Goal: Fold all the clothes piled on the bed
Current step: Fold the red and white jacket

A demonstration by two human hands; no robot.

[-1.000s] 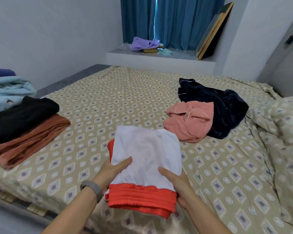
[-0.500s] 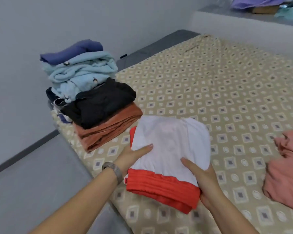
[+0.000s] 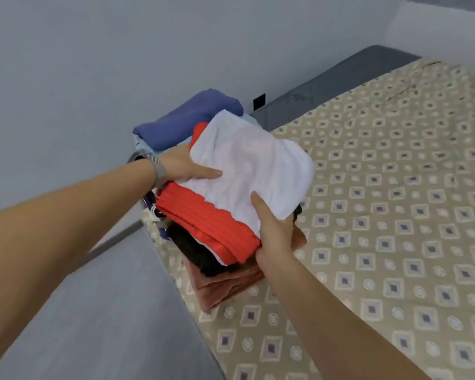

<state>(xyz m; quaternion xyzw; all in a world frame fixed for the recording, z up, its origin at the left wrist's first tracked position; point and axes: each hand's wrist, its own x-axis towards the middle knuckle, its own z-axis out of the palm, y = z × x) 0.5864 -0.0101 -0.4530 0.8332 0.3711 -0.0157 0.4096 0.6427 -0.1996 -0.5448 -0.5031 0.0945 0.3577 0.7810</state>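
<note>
Gripping the folded white-and-red garment (image 3: 247, 171) at either side so it seemingly stays square, her left hand (image 3: 184, 167) and right hand (image 3: 274, 231) hold it over the folded stack (image 3: 225, 281) at the bed (image 3: 395, 242) edge.

head cam | looks forward-down | close over bed (image 3: 395, 187) corner

a home bedroom is shown. a bed (image 3: 395, 215) covered with a beige diamond-patterned sheet (image 3: 381, 270) is set against a plain pale wall (image 3: 121, 50), with grey flooring (image 3: 93, 325) beside it. folded clothes (image 3: 217, 270) are stacked at the bed's edge, and a dark wall socket (image 3: 259, 101) is seen low on the wall.
</note>
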